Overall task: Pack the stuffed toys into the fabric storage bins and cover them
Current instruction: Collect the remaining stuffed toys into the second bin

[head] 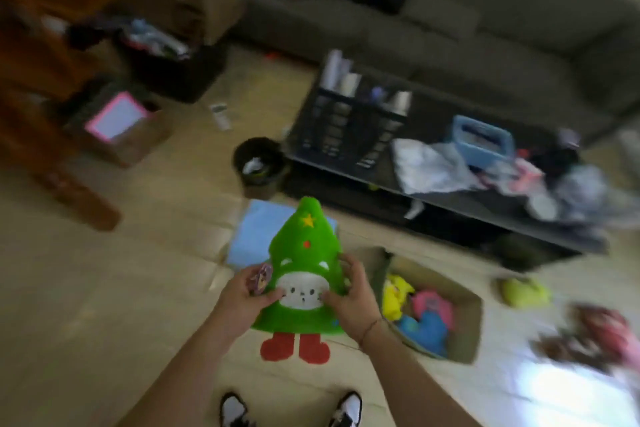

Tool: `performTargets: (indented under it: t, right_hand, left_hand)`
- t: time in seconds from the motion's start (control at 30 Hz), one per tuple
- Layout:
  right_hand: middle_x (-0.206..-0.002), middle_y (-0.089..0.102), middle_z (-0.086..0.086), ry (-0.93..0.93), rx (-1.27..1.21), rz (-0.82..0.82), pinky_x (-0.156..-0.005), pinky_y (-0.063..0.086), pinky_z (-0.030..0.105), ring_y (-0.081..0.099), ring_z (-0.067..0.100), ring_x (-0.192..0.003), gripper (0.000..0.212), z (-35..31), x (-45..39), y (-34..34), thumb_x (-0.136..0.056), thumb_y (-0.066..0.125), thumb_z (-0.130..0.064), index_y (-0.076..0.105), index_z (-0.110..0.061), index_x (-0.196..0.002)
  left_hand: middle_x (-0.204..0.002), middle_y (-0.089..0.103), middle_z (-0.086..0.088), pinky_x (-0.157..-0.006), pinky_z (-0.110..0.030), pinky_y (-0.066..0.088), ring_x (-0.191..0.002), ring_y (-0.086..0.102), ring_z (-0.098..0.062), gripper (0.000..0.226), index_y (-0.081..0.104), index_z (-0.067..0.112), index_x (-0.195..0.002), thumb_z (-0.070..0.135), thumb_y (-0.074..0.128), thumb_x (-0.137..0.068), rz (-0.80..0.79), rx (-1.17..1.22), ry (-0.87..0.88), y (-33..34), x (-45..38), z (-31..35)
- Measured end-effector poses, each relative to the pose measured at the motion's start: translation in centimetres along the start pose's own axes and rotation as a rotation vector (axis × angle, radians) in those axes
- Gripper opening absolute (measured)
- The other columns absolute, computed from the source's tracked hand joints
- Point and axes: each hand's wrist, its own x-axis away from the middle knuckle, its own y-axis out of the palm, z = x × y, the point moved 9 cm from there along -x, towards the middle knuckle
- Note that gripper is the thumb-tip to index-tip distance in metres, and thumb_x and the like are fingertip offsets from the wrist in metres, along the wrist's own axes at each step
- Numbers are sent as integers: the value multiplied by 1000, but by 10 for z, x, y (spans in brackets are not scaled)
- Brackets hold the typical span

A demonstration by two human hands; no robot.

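Tiled floor (104, 288), left hand (242, 302), right hand (353, 302) clamped on green tree plush (304, 253) sides

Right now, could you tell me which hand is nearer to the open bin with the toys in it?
Right. The right hand grips the green toy beside the bin; the left hand is on the toy's far side.

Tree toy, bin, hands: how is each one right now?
Tree toy: held upright above the floor by both hands.
Left hand: gripping the toy's left side.
Right hand: gripping its right side.
Bin: open, uncovered, with yellow, pink and blue toys inside.
Blue cloth: flat on the floor.
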Motion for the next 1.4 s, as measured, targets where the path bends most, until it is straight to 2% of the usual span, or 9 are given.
performTargets:
  t: [0.17,0.3,0.57,0.77,0.87,0.93,1.07,1.17,1.4]
  right_hand:
    - [-130,48,1,150,28,211,-79,50,20,53,16,-110,77,88,46,-148,-81,71,-14,26,-24,-143]
    - [-143,37,1,238,74,309,-96,50,46,47,24,-124,91,159,67,-238,-74,74,-29,17,-32,-146]
    - [-144,39,2,365,105,228,-98,49,42,46,23,-125,93,258,48,-331,-75,74,-28,13,-28,-146]
    - [-145,37,3,471,108,131,-98,49,36,48,20,-123,100,316,-4,-357,-73,73,-26,7,-32,-147]
    - [-150,23,4,456,104,12,-103,44,31,42,21,-132,131,349,-48,-363,-46,77,-68,-26,-64,-126]
    - [-151,18,3,451,115,-19,-106,41,32,38,22,-136,123,388,-76,-363,-27,54,-93,-33,-71,-112]
    - [-154,8,2,511,213,-71,-109,37,45,31,29,-139,121,475,-151,-356,-60,75,-62,-22,-58,-130]
    - [-156,-1,6,506,341,-101,-111,32,47,24,35,-141,113,541,-210,-342,-78,69,-40,-25,-49,-139]
    - [-156,5,14,407,669,-197,-100,43,46,39,38,-130,103,722,-304,-284,-85,62,-33,-22,-39,-144]
  left_hand:
    - [-109,62,10,-82,-27,50,-97,61,-9,45,52,27,-120,13,74,-83,-256,-148,-1,197,3,-6]
    - [-107,67,14,-89,-40,56,-97,65,-10,44,53,42,-106,35,81,-73,-349,-288,-17,317,7,-25]
    - [-114,65,10,-93,-41,54,-104,64,-15,64,51,36,-118,49,76,-60,-362,-429,-120,445,-18,-77]
    - [-103,62,12,-60,-4,47,-88,58,5,45,47,28,-109,11,77,-79,-377,-447,-206,504,-75,-110]
    - [-112,63,8,-71,-4,48,-92,60,12,60,43,27,-115,7,81,-74,-391,-506,-208,534,-118,-130]
    - [-132,56,-2,-91,-15,50,-110,59,7,83,35,25,-132,22,86,-67,-368,-551,-187,547,-149,-156]
    - [-151,22,4,-117,-34,30,-140,29,-10,109,2,23,-153,29,79,-76,-422,-706,-127,582,-227,-217]
    - [-156,22,-6,-117,-36,29,-144,27,-22,100,4,20,-154,26,72,-80,-344,-787,-35,601,-296,-257]
    - [-155,25,-16,-109,-46,36,-139,29,-38,99,10,15,-155,31,72,-79,-356,-1329,130,622,-434,-419]
